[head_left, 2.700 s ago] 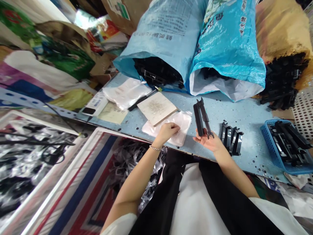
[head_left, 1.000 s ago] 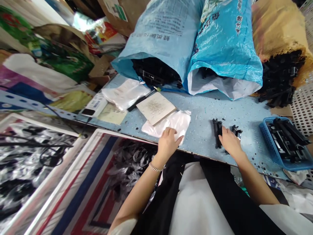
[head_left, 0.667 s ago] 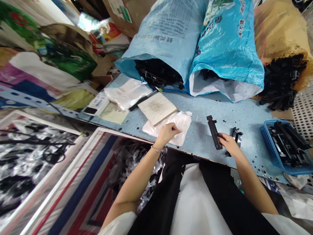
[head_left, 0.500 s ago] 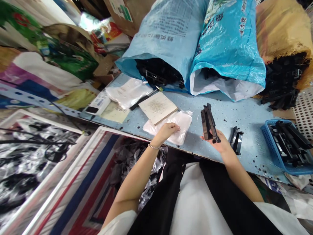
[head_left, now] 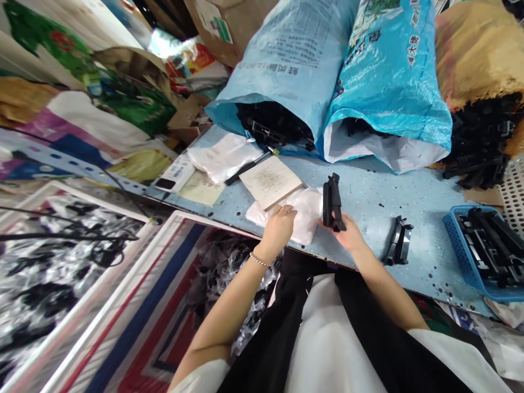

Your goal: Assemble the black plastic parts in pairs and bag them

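My left hand (head_left: 280, 226), with a beaded bracelet at its wrist, is closed in a pinch at a clear plastic bag (head_left: 305, 218) on top of a flat stack of such bags. The bag looks wrinkled beside the fingers. My right hand (head_left: 344, 232) grips a long black plastic part (head_left: 332, 202), held nearly upright just right of the bag. Whether it is one piece or a pair pressed together I cannot tell. A similar black part (head_left: 398, 241) lies on the blue table to the right. A pale square board (head_left: 270, 181) rests partly on the bags.
Blue sacks (head_left: 282, 60) (head_left: 393, 82) and a tan sack (head_left: 478, 54) of black parts line the back. A blue basket (head_left: 452, 232) of parts stands at right. Below the table's front edge, a striped container (head_left: 164, 305) holds bagged pieces.
My right hand has carried the black part left, up beside the plastic bag. My left hand has shifted slightly and its fingers have drawn up, and the bag looks more crumpled.
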Demonstrator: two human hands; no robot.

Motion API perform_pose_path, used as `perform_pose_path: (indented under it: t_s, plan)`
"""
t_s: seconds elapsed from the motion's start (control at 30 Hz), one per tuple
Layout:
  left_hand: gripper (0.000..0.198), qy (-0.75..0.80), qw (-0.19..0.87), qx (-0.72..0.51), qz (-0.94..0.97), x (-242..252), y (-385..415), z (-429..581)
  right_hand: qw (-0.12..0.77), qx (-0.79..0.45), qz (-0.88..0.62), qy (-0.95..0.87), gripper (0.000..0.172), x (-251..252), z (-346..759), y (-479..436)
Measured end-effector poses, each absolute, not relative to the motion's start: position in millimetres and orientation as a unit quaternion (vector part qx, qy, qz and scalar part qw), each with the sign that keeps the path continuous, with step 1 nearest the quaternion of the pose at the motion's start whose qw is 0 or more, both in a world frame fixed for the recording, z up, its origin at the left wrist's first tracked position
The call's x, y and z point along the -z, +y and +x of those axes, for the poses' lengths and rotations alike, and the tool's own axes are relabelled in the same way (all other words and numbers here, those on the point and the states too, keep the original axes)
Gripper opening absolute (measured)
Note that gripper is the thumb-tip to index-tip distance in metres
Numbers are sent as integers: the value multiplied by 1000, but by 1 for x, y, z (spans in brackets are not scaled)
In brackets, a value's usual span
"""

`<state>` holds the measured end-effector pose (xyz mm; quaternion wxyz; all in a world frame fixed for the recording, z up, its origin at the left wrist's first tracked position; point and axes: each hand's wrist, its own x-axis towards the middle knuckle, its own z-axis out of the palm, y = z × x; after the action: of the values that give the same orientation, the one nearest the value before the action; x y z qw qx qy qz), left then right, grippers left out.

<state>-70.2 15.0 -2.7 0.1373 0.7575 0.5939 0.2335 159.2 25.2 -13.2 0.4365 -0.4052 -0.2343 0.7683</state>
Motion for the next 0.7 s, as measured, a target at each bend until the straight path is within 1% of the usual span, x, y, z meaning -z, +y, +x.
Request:
perform_pose_path:
  t_s: [0.07, 0.17, 0.23, 0.3, 0.4, 0.47, 0.53, 0.6, 0.7]
  plan:
    - [48, 586, 158, -245, 756, 3, 15, -72, 339, -825, -396, -219, 17, 8, 181, 7]
    - [56, 561, 214, -292, 744, -1, 11, -68, 187, -891, -373, -180, 24, 10, 196, -13]
    - [58, 536, 238, -309, 749, -6, 1, -61, 147, -911, -352, -158, 26, 18, 192, -15]
    - [61, 494, 253, -315, 770, -12, -13, -52, 164, -909, -349, -160, 25, 26, 180, -12]
    - [67, 435, 264, -324, 798, -19, -34, -39, 258, -866, -382, -196, 21, 32, 156, -8]
    - [71, 422, 273, -327, 800, -21, -42, -36, 303, -831, -400, -239, 21, 30, 144, -10]
    - [73, 420, 287, -332, 794, -21, -47, -39, 319, -813, -398, -282, 24, 26, 139, -17]
    - [72, 429, 298, -350, 778, -19, -48, -46, 309, -827, -373, -285, 26, 21, 141, -24]
    - [70, 461, 284, -390, 744, -11, -50, -57, 302, -876, -313, -210, 30, 15, 148, -30]
